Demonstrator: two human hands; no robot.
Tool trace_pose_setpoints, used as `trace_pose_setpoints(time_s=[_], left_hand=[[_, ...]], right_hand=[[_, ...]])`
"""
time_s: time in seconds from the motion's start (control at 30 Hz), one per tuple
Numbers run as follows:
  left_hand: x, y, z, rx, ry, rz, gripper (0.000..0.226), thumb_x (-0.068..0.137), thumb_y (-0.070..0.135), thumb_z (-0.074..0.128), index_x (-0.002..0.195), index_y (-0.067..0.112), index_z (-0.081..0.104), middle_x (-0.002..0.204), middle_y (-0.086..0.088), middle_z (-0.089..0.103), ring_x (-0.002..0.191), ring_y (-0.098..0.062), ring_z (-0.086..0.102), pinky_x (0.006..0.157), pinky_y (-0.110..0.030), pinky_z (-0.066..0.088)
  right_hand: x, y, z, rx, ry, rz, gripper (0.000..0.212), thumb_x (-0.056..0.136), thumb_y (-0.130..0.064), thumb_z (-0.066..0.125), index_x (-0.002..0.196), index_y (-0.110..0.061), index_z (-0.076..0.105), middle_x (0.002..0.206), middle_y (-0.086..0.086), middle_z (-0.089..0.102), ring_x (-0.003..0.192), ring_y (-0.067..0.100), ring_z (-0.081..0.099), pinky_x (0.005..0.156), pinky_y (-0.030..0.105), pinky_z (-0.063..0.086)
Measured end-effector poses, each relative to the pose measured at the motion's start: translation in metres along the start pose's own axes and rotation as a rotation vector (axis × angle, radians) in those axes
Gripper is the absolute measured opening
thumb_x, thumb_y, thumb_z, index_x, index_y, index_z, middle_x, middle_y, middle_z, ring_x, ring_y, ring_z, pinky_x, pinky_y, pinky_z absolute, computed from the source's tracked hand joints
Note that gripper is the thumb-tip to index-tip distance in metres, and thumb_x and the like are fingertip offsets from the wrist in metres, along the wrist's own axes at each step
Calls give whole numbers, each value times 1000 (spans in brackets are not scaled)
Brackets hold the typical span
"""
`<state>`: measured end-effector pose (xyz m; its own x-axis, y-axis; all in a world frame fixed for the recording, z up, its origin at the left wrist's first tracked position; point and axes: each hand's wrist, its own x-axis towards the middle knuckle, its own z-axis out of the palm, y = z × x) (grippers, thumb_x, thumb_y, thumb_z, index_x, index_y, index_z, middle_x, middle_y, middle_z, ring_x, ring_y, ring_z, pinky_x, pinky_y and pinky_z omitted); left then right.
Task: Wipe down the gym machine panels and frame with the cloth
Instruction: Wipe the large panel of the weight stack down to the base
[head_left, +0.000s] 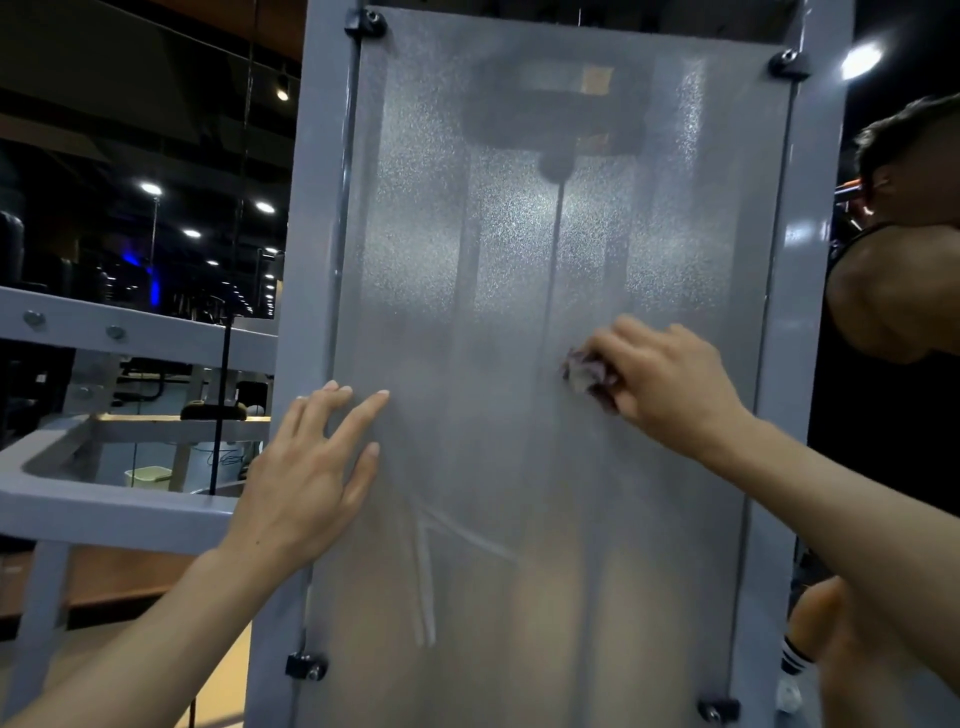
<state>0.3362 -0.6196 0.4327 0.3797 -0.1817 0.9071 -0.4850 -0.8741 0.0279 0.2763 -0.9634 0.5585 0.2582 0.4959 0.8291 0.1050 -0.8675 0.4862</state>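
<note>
Crumpled dark soft cloth (589, 375) | your right hand (670, 384) bunches it (limp; pinch mid-wad) | left hand (306, 467) flat on frosted grey panel (493, 312)

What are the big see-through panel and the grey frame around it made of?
The panel looks like frosted, pebbled plastic, probably acrylic: the weight stack and cable show through only as blurs. The frame looks like steel with glossy grey paint: lights reflect off it. The cloth seems a crumpled fabric rag.
</note>
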Motion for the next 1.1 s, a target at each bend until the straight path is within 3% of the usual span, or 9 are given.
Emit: trace_pose_setpoints(time_s=[0.1, 0.23, 0.4, 0.53, 0.7, 0.83, 0.9, 1.0, 1.1], left_hand=[[0, -1, 0, 0, -6, -6, 57, 99, 46, 34, 152, 28, 46, 139, -4, 47, 141, -28, 41, 75, -48, 61], [-1, 2, 0, 4, -7, -7, 57, 99, 46, 34, 152, 29, 45, 140, -6, 47, 140, -29, 41, 77, -47, 60], [-1, 2, -1, -1, -10, -2, 56, 99, 46, 35, 152, 29, 44, 140, -6, 46, 141, -28, 40, 78, -47, 60], [-1, 2, -1, 1, -14, -1, 56, 99, 46, 34, 152, 29, 44, 140, -7, 46, 140, -30, 41, 78, -48, 61], [-1, 2, -1, -4, -17, -5, 57, 99, 46, 34, 152, 29, 44, 141, -8, 46, 140, -30, 40, 81, -51, 59], [-1, 4, -1, -7, -10, -7, 57, 98, 46, 35, 152, 28, 46, 141, -8, 47, 140, -31, 40, 83, -52, 59], [0, 4, -1, -8, -8, -7, 57, 98, 46, 35, 151, 28, 46, 141, -9, 47, 139, -31, 40, 82, -52, 59], [0, 3, -1, -7, -11, -4, 57, 98, 46, 36, 151, 28, 45, 141, -9, 46, 140, -31, 40, 81, -53, 59], [-1, 3, -1, -4, -13, -5, 57, 98, 46, 36, 152, 28, 45, 141, -8, 45, 140, -31, 40, 80, -53, 59]], right_hand=[[2, 5, -5, 36, 69, 121, 17, 80, -26, 65, 92, -13, 63, 84, 7, 60, 56, 38, 54, 54, 34, 43], [-13, -10, 1, 17, -54, -144, 20, 89, -34, 46, 93, -19, 59, 83, 5, 58, 59, 36, 57, 54, 33, 39], [-4, 6, -8, 12, 44, 127, 21, 79, -27, 57, 91, -11, 63, 83, 8, 59, 53, 38, 51, 56, 29, 29], [-19, -7, -1, 6, -63, -74, 21, 88, -31, 45, 92, -16, 59, 83, 7, 57, 55, 37, 53, 54, 34, 38], [-10, 11, -8, -2, 32, 158, 18, 80, -19, 72, 92, -10, 62, 85, 9, 61, 55, 39, 53, 57, 30, 30], [-28, -6, 2, -3, -58, -116, 14, 88, -29, 49, 91, -17, 56, 82, 7, 56, 57, 36, 55, 52, 33, 38], [-21, 4, -1, -5, -51, -61, 20, 87, -32, 48, 92, -16, 60, 83, 6, 58, 59, 36, 56, 53, 36, 42], [-13, 19, -6, 4, 40, 110, 15, 83, -23, 63, 93, -12, 62, 84, 8, 59, 59, 38, 54, 54, 37, 45], [-25, 5, -2, 0, -4, -57, 12, 90, -27, 50, 94, -17, 55, 83, 7, 55, 58, 37, 54, 53, 36, 42]])
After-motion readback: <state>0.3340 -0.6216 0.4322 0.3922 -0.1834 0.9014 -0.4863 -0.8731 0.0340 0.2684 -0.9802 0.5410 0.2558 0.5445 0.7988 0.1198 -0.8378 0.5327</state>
